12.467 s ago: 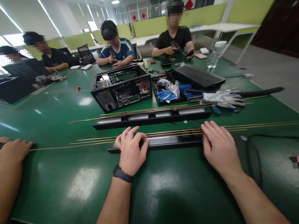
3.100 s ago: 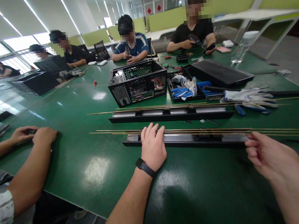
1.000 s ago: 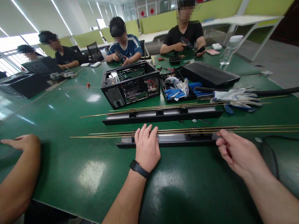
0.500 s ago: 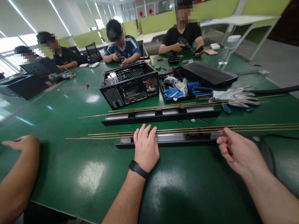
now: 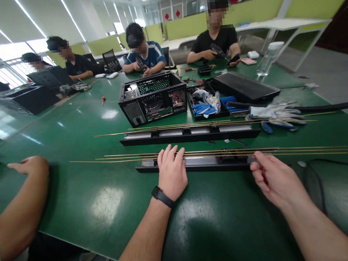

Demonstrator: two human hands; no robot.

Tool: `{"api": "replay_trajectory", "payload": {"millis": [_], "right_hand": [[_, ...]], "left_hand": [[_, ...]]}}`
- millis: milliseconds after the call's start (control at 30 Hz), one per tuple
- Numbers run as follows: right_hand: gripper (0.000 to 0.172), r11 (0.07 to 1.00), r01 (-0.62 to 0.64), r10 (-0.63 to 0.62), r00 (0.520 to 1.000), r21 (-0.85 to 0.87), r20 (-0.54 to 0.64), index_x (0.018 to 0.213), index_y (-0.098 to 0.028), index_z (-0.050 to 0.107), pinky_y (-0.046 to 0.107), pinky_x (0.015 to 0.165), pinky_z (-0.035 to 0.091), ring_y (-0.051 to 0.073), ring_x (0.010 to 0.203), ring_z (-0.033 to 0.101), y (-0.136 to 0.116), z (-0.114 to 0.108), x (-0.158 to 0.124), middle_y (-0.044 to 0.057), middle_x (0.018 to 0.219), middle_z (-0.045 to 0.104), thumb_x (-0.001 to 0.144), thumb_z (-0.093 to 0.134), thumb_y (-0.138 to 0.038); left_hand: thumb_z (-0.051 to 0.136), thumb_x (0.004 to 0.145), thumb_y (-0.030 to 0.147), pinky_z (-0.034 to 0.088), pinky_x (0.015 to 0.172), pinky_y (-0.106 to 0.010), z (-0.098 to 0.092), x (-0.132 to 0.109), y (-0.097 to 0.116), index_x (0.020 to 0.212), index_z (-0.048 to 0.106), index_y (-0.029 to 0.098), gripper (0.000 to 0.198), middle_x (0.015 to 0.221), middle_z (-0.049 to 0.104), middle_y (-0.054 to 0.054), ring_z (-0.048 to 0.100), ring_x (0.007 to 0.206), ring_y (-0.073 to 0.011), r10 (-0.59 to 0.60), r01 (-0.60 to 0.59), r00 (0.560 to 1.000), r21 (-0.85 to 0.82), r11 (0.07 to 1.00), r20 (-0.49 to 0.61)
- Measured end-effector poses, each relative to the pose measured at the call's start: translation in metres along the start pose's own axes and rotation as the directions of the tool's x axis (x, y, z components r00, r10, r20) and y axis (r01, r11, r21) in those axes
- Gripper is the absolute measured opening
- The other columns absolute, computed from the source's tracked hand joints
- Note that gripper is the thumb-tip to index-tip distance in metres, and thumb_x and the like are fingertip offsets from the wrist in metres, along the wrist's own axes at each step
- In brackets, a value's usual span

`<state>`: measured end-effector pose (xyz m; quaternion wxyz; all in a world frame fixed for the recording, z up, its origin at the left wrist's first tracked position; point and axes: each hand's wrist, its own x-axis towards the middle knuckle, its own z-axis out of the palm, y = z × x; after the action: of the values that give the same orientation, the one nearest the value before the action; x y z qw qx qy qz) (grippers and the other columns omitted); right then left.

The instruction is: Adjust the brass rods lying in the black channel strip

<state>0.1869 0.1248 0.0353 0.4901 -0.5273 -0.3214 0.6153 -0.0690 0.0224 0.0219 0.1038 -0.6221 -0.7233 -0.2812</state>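
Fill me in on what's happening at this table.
Someone is working with bare hands on a black-edged rail with thin brass-coloured rods running lengthwise along it. The left hand lies over the rods and rail, while the right hand's fingertips are at the rail's right end; their exact grip is unclear. A second rail, also with rods along it, lies just beyond. Behind that stands an open computer case.

Surroundings, glossy green table (image 5: 67,130).
Beyond left hand (image 5: 172,173): open-topped black metal computer case (image 5: 158,108). Beyond right hand (image 5: 277,179): white-and-blue fabric gloves (image 5: 271,112), lying loose; farther off, clear cylindrical bottle with white cap (image 5: 269,60), standing. Right of right hand: thin black cable (image 5: 347,160), curved. Left of left hand: co-worker's bare forearm (image 5: 23,212).
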Motion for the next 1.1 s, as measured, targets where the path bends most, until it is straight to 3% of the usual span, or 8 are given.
{"api": "replay_trajectory", "payload": {"millis": [67,233,433,600,800,1000,1100], "right_hand": [[0.039,1.0,-0.02,0.021,0.999,-0.009,0.036,0.09,-0.02,0.059,0.015,0.025,0.021,0.006,0.038,0.039,0.0008,0.0006,-0.0002,-0.002,0.066,0.06,0.079,0.083,-0.047],[0.035,0.999,0.025,-0.022,0.997,0.036,-0.08,0.087,-0.02,0.058,0.015,0.026,0.023,0.006,0.04,0.041,-0.0004,-0.0033,0.0019,-0.003,0.065,0.059,0.079,0.083,-0.043],[0.04,1.0,0.005,-0.005,0.999,-0.001,0.048,0.09,-0.019,0.06,0.015,0.026,0.021,0.006,0.039,0.041,0.0038,-0.0001,-0.0011,-0.002,0.065,0.06,0.075,0.086,-0.047],[0.035,0.998,0.03,-0.025,0.997,0.055,-0.079,0.087,-0.02,0.058,0.015,0.026,0.022,0.006,0.039,0.041,0.0003,-0.0016,0.0005,-0.003,0.065,0.059,0.078,0.083,-0.042],[0.042,1.0,0.008,-0.008,0.999,0.013,0.047,0.088,-0.019,0.059,0.015,0.025,0.021,0.006,0.038,0.039,0.0044,0.0013,-0.0015,-0.003,0.065,0.06,0.072,0.088,-0.045],[0.032,0.998,0.034,-0.032,0.999,0.05,-0.034,0.09,-0.019,0.061,0.015,0.026,0.022,0.007,0.039,0.041,0.0018,-0.0045,0.0026,-0.003,0.065,0.059,0.077,0.083,-0.039],[0.034,0.999,0.028,-0.028,1.0,0.036,0.003,0.091,-0.018,0.062,0.015,0.025,0.022,0.007,0.039,0.04,0.003,-0.007,0.0042,-0.003,0.064,0.059,0.075,0.085,-0.038]], "left_hand": [[0.051,0.098,0.015,0.03,0.124,-0.056,0.0001,0.0,-0.0001,0.136,0.061,0.019,0.039,0.141,0.064,-0.013,0.049,0.144,-0.0314,-0.002,0.002,1.0,-0.003,1.0,-0.003],[0.051,0.098,0.014,0.03,0.124,-0.056,0.0002,-0.0001,-0.0005,0.136,0.06,0.02,0.04,0.141,0.064,-0.013,0.048,0.144,-0.0306,-0.001,0.001,1.0,-0.01,1.0,0.002],[0.051,0.097,0.014,0.029,0.124,-0.056,0.0003,-0.0004,-0.0009,0.136,0.06,0.021,0.04,0.141,0.064,-0.013,0.048,0.145,-0.0314,-0.005,0.005,1.0,-0.002,1.0,-0.001],[0.051,0.098,0.014,0.029,0.124,-0.056,-0.0009,0.0,0.0003,0.135,0.061,0.019,0.039,0.141,0.064,-0.013,0.049,0.144,-0.0314,-0.005,0.005,1.0,0.0,1.0,0.002],[0.052,0.098,0.015,0.029,0.124,-0.055,-0.0005,0.0,-0.0004,0.135,0.061,0.02,0.039,0.141,0.064,-0.013,0.049,0.144,-0.0301,-0.008,0.008,1.0,0.002,1.0,0.0],[0.051,0.098,0.015,0.028,0.124,-0.054,-0.0009,-0.0001,-0.0004,0.135,0.062,0.02,0.039,0.142,0.064,-0.013,0.048,0.144,-0.0306,-0.008,0.008,1.0,0.001,1.0,0.005],[0.051,0.098,0.015,0.028,0.124,-0.055,-0.0012,-0.0001,0.0004,0.134,0.062,0.02,0.038,0.142,0.064,-0.013,0.048,0.145,-0.0309,-0.014,0.014,1.0,0.004,1.0,0.008]]}}
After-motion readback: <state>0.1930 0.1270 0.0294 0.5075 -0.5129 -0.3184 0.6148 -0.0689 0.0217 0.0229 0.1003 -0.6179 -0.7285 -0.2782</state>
